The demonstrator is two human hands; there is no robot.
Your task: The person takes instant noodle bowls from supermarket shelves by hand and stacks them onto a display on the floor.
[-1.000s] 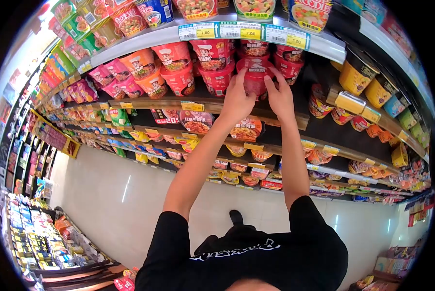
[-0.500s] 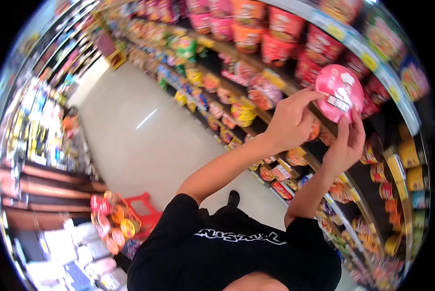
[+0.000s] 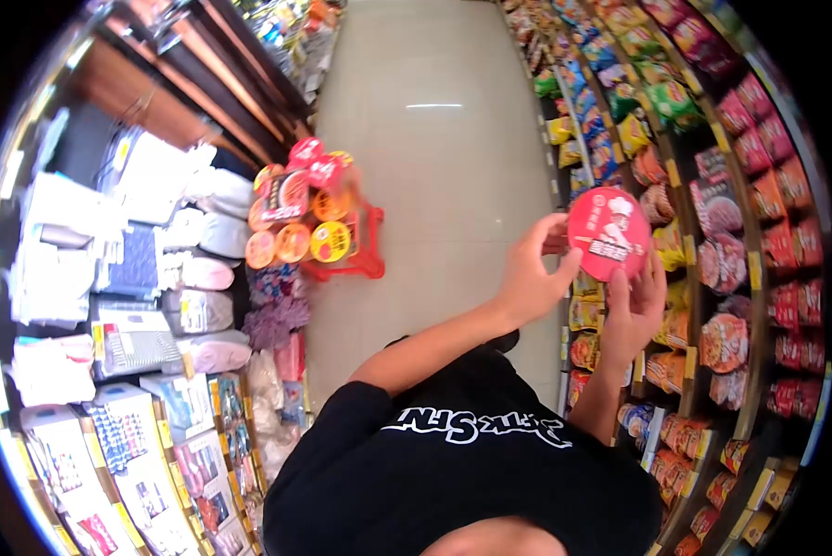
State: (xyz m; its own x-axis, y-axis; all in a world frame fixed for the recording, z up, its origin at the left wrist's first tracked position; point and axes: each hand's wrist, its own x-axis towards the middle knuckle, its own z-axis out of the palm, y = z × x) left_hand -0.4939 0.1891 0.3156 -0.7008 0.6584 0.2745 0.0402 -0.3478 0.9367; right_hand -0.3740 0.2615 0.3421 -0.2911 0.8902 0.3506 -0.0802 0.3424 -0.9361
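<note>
A round instant noodle cup with a red-pink lid, a white chef figure and a dark label strip is held up in front of me, lid facing my eyes. My left hand grips its left edge, thumb against the rim and fingers partly hidden behind. From below and the right, my right hand is closed around the cup, thumb at the lower rim. The cup's side is hidden under its lid.
Shelves of snack bags and noodle cups line the right side. Across the aisle floor, a red plastic stool stands beside a pile of noodle cups. Folded goods and hanging belts fill the left side.
My view has turned left, away from the noodle shelf, toward the aisle and the piled cups. The cup has come along in both hands, and my left fingers now wrap its edge.
</note>
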